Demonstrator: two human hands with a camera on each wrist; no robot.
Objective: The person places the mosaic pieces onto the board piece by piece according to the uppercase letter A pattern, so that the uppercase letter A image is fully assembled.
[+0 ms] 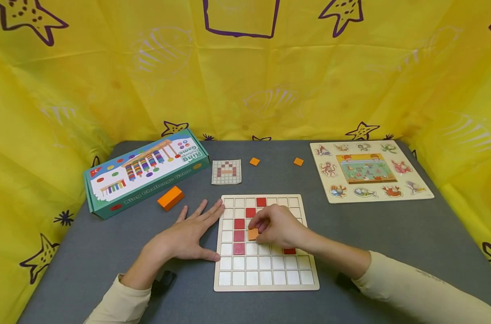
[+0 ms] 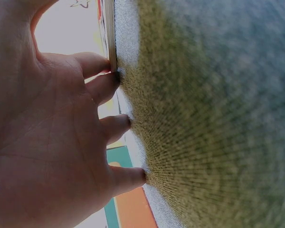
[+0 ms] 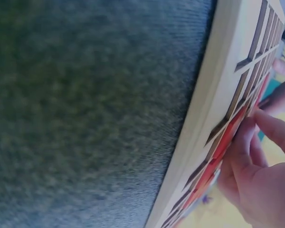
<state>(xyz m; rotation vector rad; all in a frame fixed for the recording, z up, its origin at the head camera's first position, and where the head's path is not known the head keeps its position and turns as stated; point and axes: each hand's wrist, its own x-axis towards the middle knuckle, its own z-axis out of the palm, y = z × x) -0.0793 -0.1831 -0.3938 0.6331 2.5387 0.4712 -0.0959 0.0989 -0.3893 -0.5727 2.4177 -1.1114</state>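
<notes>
A wooden grid board (image 1: 265,278) lies on the table with several red tiles (image 1: 239,236) in its cells. On the board, my right hand (image 1: 283,227) pinches an orange tile (image 1: 253,234) between thumb and fingers, at a cell right of the red column. The right wrist view shows the fingertips of this hand (image 3: 263,166) low over the grid; the tile is hard to make out there. My left hand (image 1: 188,236) rests with spread fingers along the board's left edge, thumb and fingertips touching it. In the left wrist view its fingers (image 2: 116,128) are stretched out.
A small pattern card (image 1: 227,181) lies behind the board. Two loose orange tiles, one left (image 1: 254,161) and one right (image 1: 298,161), lie at the back. An orange block (image 1: 170,198) sits before a green game box (image 1: 148,173). A sea-animal puzzle board (image 1: 371,168) lies at right.
</notes>
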